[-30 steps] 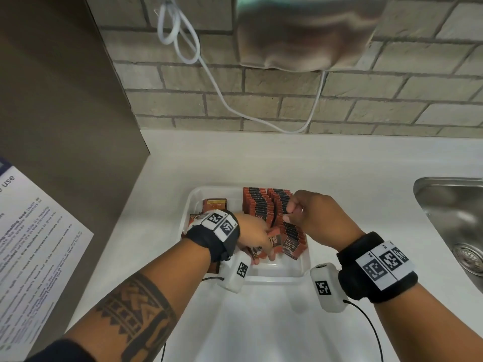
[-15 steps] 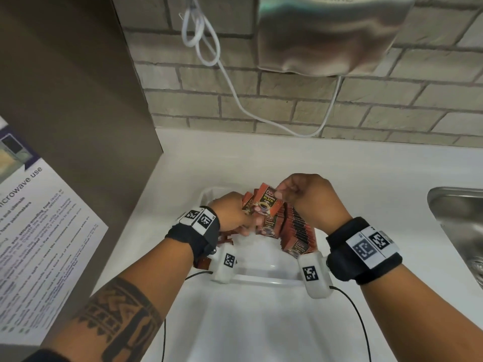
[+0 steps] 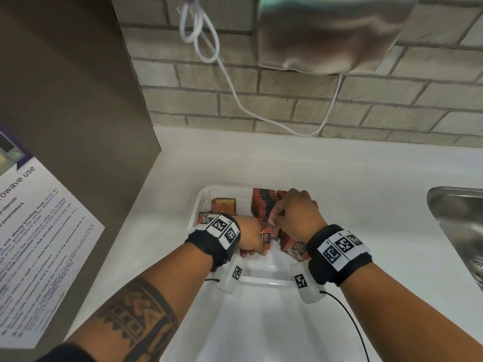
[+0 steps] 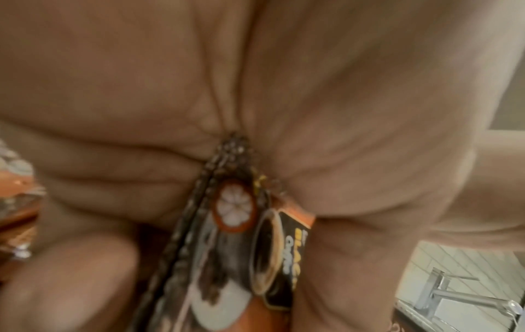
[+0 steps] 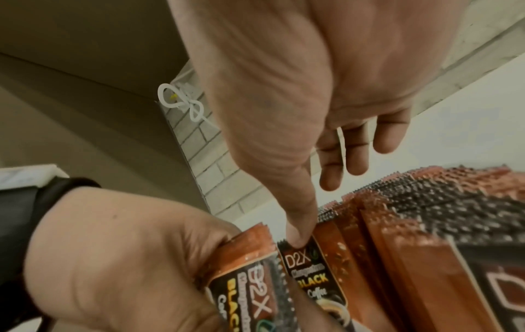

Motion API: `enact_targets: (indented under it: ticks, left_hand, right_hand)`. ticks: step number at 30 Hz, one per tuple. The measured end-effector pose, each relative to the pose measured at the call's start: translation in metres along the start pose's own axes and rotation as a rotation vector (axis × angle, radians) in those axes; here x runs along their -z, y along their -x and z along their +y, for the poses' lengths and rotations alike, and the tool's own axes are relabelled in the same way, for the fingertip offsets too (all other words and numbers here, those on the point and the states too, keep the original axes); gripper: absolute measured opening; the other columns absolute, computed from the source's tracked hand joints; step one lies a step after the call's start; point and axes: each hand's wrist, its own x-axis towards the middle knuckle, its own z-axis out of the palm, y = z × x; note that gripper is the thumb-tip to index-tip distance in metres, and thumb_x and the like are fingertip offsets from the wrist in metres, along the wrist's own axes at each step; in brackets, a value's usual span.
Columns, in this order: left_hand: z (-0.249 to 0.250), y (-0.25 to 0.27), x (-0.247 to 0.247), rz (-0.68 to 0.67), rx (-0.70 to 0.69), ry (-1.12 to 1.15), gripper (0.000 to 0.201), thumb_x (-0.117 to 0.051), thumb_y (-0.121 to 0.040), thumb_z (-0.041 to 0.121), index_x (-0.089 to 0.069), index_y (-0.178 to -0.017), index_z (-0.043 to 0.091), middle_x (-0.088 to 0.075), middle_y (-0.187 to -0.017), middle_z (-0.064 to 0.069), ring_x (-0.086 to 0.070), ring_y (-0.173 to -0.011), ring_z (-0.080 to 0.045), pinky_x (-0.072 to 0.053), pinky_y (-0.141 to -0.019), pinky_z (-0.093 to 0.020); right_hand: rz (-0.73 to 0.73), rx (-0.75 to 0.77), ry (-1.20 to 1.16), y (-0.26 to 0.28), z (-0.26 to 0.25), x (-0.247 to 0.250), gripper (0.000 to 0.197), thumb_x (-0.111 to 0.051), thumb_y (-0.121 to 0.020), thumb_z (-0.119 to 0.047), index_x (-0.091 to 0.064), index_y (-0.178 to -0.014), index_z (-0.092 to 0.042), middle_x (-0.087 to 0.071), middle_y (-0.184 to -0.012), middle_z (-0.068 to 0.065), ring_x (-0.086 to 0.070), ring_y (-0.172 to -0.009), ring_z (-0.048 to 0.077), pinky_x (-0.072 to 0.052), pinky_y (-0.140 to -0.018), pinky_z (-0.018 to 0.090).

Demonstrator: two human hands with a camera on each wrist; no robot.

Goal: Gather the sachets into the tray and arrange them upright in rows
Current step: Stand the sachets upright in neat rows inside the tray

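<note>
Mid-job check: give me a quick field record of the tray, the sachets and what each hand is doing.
tray: clear plastic tray on the white counter
standing rows: orange-and-black coffee sachets upright on the tray's right side
loose sachets: a few lying flat at the tray's left
left hand: left hand grips a small bunch of sachets
right hand: right hand over the rows, thumb tip pressing the top of the front sachet; other fingers extended
progress: not finished
nearby: steel sink to the right
</note>
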Motion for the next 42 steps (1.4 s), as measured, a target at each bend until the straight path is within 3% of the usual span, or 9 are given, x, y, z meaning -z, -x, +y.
enact_targets:
  ticks: [10, 16, 21, 24, 28, 31, 34, 38, 42]
  left_hand:
    - [0.004, -0.006, 0.000, -0.013, 0.049, 0.079, 0.028, -0.071, -0.091, 0.026, -0.069, -0.111, 0.006, -0.067, -0.080, -0.004, -0.059, -0.061, -0.017, -0.051, -0.057, -0.025]
    - [0.004, -0.001, 0.002, -0.016, 0.037, 0.104, 0.012, -0.069, -0.093, 0.026, -0.066, -0.091, 0.015, -0.066, -0.079, -0.002, -0.060, -0.060, -0.015, -0.050, -0.053, -0.023]
    - [0.000, 0.004, 0.007, -0.003, 0.009, 0.152, 0.020, -0.069, -0.094, 0.026, -0.068, -0.105, 0.010, -0.070, -0.085, -0.004, -0.066, -0.069, -0.018, -0.055, -0.060, -0.027]
    - [-0.007, 0.008, 0.012, -0.012, -0.028, 0.313, 0.025, -0.071, -0.093, 0.019, -0.068, -0.112, 0.003, -0.073, -0.093, -0.013, -0.070, -0.078, -0.023, -0.061, -0.079, -0.036]
    - [-0.012, 0.020, 0.019, 0.042, -0.213, 0.795, 0.017, -0.074, -0.090, 0.007, -0.068, -0.106, 0.009, -0.075, -0.106, -0.014, -0.072, -0.103, -0.029, -0.060, -0.086, -0.034]
    - [-0.010, 0.024, 0.019, 0.100, -0.310, 0.871, 0.024, -0.074, -0.089, 0.006, -0.067, -0.111, 0.007, -0.072, -0.116, -0.018, -0.070, -0.109, -0.031, -0.061, -0.085, -0.032]
    - [-0.014, 0.019, 0.019, 0.190, -0.296, 0.736, 0.030, -0.078, -0.088, 0.016, -0.068, -0.111, 0.001, -0.074, -0.107, -0.021, -0.074, -0.097, -0.030, -0.062, -0.081, -0.033]
    - [-0.025, 0.018, 0.021, 0.293, -0.151, 0.260, 0.027, -0.074, -0.089, 0.040, -0.069, -0.102, 0.018, -0.074, -0.078, -0.002, -0.069, -0.065, -0.013, -0.061, -0.073, -0.030]
    - [-0.025, 0.019, 0.021, 0.288, 0.019, -0.247, 0.028, -0.069, -0.089, 0.041, -0.065, -0.105, 0.017, -0.067, -0.090, -0.002, -0.066, -0.091, -0.022, -0.056, -0.087, -0.034]
  right_hand:
    - [-0.002, -0.025, -0.045, -0.008, 0.008, -0.004, 0.011, -0.077, -0.075, -0.024, -0.073, -0.070, -0.033, -0.058, -0.094, -0.012, -0.048, -0.100, 0.017, -0.038, -0.083, 0.035]
    - [0.072, 0.000, -0.134, -0.011, 0.012, 0.003, 0.018, -0.068, -0.083, -0.022, -0.070, -0.070, -0.034, -0.064, -0.089, -0.012, -0.060, -0.093, 0.018, -0.048, -0.088, 0.038]
    - [0.061, 0.087, -0.234, -0.006, 0.016, 0.013, 0.025, -0.062, -0.088, -0.014, -0.071, -0.078, -0.035, -0.065, -0.085, -0.018, -0.062, -0.086, 0.011, -0.051, -0.083, 0.030]
    - [-0.013, 0.132, -0.288, 0.006, 0.015, 0.020, 0.017, -0.061, -0.091, -0.012, -0.074, -0.092, -0.023, -0.067, -0.087, -0.017, -0.061, -0.077, 0.002, -0.043, -0.065, 0.005]
    - [-0.052, 0.145, -0.369, 0.013, 0.012, 0.025, 0.009, -0.074, -0.088, -0.027, -0.071, -0.097, -0.027, -0.067, -0.087, -0.018, -0.062, -0.082, 0.001, -0.045, -0.070, 0.010]
    - [0.000, 0.134, -0.457, 0.010, 0.010, 0.029, 0.009, -0.075, -0.088, -0.026, -0.069, -0.092, -0.030, -0.069, -0.086, -0.012, -0.063, -0.081, 0.003, -0.044, -0.067, 0.008]
    - [0.047, 0.123, -0.504, 0.008, 0.008, 0.032, 0.008, -0.076, -0.087, -0.023, -0.071, -0.090, -0.029, -0.072, -0.088, -0.008, -0.066, -0.084, 0.006, -0.049, -0.074, 0.018]
    - [0.156, 0.131, -0.441, 0.009, 0.009, 0.033, 0.003, -0.074, -0.089, -0.018, -0.074, -0.092, -0.020, -0.071, -0.087, -0.012, -0.062, -0.079, -0.001, -0.041, -0.066, 0.003]
    - [0.113, 0.120, -0.283, 0.009, 0.011, 0.022, 0.011, -0.068, -0.089, -0.013, -0.078, -0.087, -0.019, -0.068, -0.083, -0.013, -0.062, -0.079, 0.007, -0.041, -0.065, 0.005]
